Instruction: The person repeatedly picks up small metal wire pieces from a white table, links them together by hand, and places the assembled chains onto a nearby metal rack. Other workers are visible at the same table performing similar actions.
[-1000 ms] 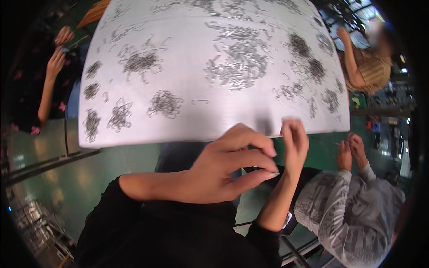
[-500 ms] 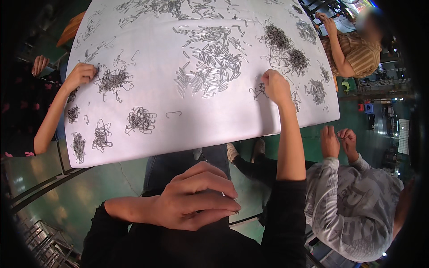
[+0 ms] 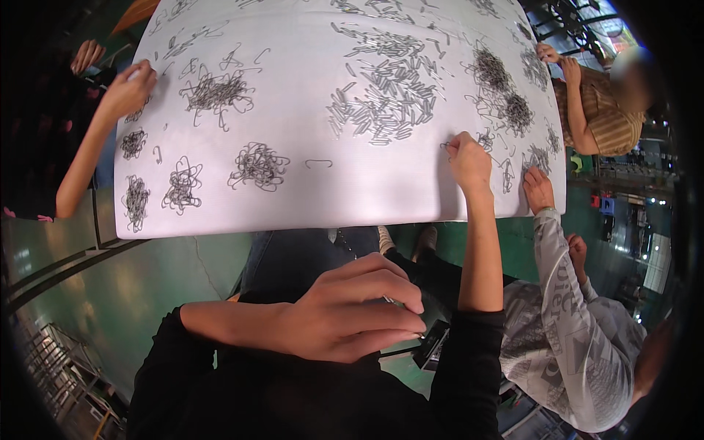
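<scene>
Close to my body, off the table's front edge, my left hand is closed with the fingers pressed together. A small shiny metal piece shows between them; most of it is hidden. Over the table's front right part, my right hand pinches a thin dark bent wire at its fingertips. Just beyond that hand lies a small cluster of wire hooks. A broad heap of short silver metal pieces covers the table's middle. One wire hook lies alone near the front, beside a tangled hook pile.
More hook piles lie across the white table. At the left a co-worker's hand is over the table. At the right a grey-sleeved co-worker's hand touches a pile; a striped-shirt person works farther back.
My right hand has moved from the small hook cluster toward me, with a wire at its fingertips. My left hand has shifted right, still closed. The grey-sleeved co-worker's hand has reached onto the table.
</scene>
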The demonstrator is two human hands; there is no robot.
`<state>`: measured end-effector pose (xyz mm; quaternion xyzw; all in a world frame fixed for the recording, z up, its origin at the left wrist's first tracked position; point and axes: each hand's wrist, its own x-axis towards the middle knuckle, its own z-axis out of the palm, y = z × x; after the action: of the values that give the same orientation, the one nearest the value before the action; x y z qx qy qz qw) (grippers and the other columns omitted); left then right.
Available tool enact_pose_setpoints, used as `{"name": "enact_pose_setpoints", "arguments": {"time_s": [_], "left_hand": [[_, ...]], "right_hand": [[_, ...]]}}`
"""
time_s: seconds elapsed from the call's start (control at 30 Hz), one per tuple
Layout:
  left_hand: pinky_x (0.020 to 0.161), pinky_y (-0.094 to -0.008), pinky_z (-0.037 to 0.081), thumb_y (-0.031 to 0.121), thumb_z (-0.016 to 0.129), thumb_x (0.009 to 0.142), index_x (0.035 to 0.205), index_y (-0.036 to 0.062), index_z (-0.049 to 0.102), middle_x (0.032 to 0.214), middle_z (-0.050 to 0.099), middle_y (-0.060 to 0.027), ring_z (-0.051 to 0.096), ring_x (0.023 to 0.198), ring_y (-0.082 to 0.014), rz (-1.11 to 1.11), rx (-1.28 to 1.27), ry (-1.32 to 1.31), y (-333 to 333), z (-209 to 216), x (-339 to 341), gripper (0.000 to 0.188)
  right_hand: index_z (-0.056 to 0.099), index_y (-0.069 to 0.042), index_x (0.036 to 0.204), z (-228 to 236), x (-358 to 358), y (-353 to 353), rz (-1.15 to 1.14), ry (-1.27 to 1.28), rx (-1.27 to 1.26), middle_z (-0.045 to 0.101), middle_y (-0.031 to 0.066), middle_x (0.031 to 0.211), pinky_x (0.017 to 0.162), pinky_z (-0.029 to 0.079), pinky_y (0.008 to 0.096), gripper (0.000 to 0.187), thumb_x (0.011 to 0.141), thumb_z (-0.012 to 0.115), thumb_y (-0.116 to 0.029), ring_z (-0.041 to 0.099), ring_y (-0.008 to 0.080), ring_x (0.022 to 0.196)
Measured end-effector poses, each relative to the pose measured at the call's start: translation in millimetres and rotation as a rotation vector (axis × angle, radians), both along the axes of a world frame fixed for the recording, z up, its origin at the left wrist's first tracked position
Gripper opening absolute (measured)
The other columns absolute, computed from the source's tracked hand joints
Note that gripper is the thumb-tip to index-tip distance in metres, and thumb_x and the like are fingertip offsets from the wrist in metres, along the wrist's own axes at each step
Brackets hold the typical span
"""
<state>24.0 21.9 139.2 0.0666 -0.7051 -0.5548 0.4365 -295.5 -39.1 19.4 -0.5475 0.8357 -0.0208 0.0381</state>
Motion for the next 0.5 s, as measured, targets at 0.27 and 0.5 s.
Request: {"name": "enact_pose_setpoints", "arguments": {"time_s": [0.27, 0.5], "left_hand": [[0.072, -0.0322, 0.051, 0.001, 0.079, 0.069, 0.091, 0.0055, 0.072, 0.095, 0.062, -0.0067, 0.057, 0.08, -0.0216, 0.016, 0.004, -0.002, 0.4, -9.7, 5.4, 0.024], [0.069, -0.0312, 0.05, 0.003, 0.079, 0.069, 0.091, 0.0056, 0.071, 0.098, 0.061, -0.0065, 0.058, 0.08, -0.0229, 0.033, -0.002, 0.019, 4.9, -15.7, 5.5, 0.024]], "right_hand": [[0.068, -0.003, 0.097, 1.4, -17.9, 13.5, -0.125, -0.29, -0.152, 0.071, 0.0143, 0.087, 0.073, 0.052, 0.0367, 0.02, 0.084, 0.067, -0.019, 0.068, 0.0284, 0.078], [0.064, -0.003, 0.093, -6.0, -11.4, 5.0, 0.027, 0.1, 0.028, 0.068, 0.016, 0.093, 0.074, 0.05, 0.0446, 0.017, 0.086, 0.062, -0.019, 0.065, 0.0354, 0.085]]}}
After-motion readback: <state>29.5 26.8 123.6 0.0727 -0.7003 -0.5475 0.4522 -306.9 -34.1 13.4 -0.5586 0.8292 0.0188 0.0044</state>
